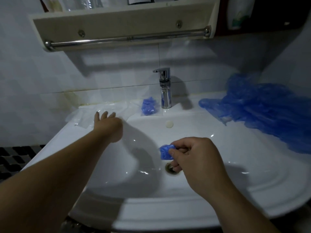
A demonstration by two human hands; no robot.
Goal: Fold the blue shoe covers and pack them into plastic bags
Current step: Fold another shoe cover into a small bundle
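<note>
Right grip (pixel 195 157) pinches folded shoe cover (pixel 164 151) over basin (pixel 218 132) nr drain (pixel 170 169); left grip (pixel 109 126), fingers spread, empty, stretched toward clear plastic bags (pixel 116 107) far left. Peel one bag only, keep fold tight

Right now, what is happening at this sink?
A person packs shoe covers at a sink. The right hand pinches a folded blue shoe cover over the basin; the left hand, fingers straight, reaches toward clear plastic bags. One filled bag lies beside the tap; unfolded covers are piled at right.
</note>
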